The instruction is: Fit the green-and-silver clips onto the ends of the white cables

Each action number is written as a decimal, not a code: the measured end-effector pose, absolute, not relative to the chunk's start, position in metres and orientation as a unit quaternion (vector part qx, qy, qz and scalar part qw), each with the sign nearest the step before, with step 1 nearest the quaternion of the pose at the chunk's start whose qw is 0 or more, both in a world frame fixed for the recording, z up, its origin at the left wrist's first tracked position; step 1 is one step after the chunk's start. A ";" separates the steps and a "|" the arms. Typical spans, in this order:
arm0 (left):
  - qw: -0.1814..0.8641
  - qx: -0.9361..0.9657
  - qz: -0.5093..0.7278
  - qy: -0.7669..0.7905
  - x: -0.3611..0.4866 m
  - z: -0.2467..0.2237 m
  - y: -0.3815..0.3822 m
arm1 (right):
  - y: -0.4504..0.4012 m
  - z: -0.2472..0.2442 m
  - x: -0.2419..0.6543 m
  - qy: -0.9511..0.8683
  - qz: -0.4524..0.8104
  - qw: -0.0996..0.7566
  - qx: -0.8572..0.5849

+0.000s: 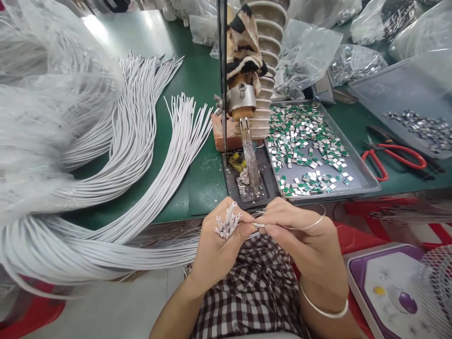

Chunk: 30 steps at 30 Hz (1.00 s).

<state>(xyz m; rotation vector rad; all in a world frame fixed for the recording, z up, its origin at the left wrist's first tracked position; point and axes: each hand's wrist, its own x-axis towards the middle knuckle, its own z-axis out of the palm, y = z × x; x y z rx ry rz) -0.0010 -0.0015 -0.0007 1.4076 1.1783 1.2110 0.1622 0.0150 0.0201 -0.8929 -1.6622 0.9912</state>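
My left hand (215, 247) is closed around a small bundle of white cable ends (228, 223) that point upward above my lap. My right hand (303, 240) pinches one end from that bundle between thumb and forefinger, and a thin silvery wire loop (312, 221) curves over its knuckles. The cables trail left into a large sheaf of white cables (134, 155) draped over the green table (197, 80). Just beyond my hands stands a soldering fixture (247, 117) with a metal tip above a black tray (247, 181) of solder scraps.
A grey tray (367, 181) of several small green and silver chips lies right of the fixture. Red-handled scissors (391, 157) lie further right, by a clear bin (406, 94) with metal parts. Plastic bags (307, 52) crowd the back. A purple-rimmed device (391, 287) sits at lower right.
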 end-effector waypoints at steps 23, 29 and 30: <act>0.464 0.574 0.507 0.445 -0.011 -0.013 0.005 | 0.063 0.011 0.203 -0.635 0.059 0.349 -0.687; 0.493 0.578 0.489 0.429 -0.007 -0.013 0.008 | 0.116 -0.002 0.225 -0.698 0.021 0.190 -0.690; 0.495 0.578 0.486 0.430 -0.007 -0.012 0.008 | 0.115 -0.002 0.224 -0.710 0.028 0.190 -0.678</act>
